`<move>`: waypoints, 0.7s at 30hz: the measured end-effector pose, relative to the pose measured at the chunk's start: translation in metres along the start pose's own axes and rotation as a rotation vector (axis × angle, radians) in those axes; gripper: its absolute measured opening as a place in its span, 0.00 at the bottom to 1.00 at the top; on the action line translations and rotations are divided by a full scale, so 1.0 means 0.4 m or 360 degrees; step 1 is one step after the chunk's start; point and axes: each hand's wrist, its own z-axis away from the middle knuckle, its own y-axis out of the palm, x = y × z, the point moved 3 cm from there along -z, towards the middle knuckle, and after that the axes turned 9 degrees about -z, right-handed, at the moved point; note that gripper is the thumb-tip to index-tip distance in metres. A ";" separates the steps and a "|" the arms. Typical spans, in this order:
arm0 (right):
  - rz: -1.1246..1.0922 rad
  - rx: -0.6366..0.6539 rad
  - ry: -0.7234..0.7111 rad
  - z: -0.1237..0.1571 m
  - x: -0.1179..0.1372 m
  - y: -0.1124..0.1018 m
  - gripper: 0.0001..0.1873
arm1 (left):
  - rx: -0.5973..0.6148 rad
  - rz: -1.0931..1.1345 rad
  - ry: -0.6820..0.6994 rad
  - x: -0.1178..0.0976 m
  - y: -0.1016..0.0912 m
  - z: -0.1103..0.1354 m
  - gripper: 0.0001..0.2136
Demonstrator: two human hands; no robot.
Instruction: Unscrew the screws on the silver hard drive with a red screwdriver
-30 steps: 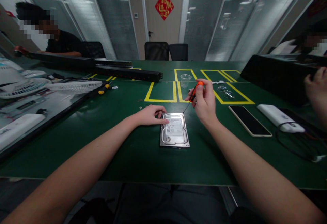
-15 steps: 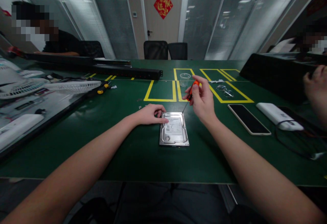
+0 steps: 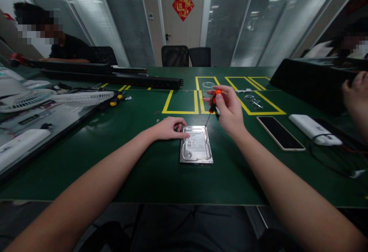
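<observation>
Here the left hand (image 3: 168, 128) lay flat, fingers on the drive (image 3: 196, 149) edge. The right hand (image 3: 228, 110) pinched a screwdriver (image 3: 213, 103), its tip at the drive's far corner.

- Surface (image 3: 161, 179): dark green mat top, marked with yellow tape rectangles (image 3: 181, 112) at the far middle.
- Hard drive (image 3: 196, 145): flat, label up, centre.
- Clear cup (image 3: 207, 88): upright inside a taped rectangle.
- Phone (image 3: 280, 127): screen up, right.
- White power bank (image 3: 314, 129): just beyond the phone, cable attached.
- Black power strip (image 3: 143, 79): far left.
- White fan grille (image 3: 83, 97) and yellow-handled screwdriver (image 3: 116, 100): left.
</observation>
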 end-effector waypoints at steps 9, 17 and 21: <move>0.0089 -0.0088 -0.0006 0.001 0.004 0.003 0.17 | -0.0015 0.0010 -0.0007 -0.002 -0.001 0.001 0.27; 0.0091 -0.0024 -0.0025 0.002 -0.009 -0.007 0.21 | 0.0014 0.0008 -0.0038 -0.004 -0.003 0.001 0.28; 0.0092 -0.0064 -0.0005 0.000 -0.009 -0.010 0.20 | 0.0032 0.0001 -0.0048 -0.006 -0.005 0.002 0.28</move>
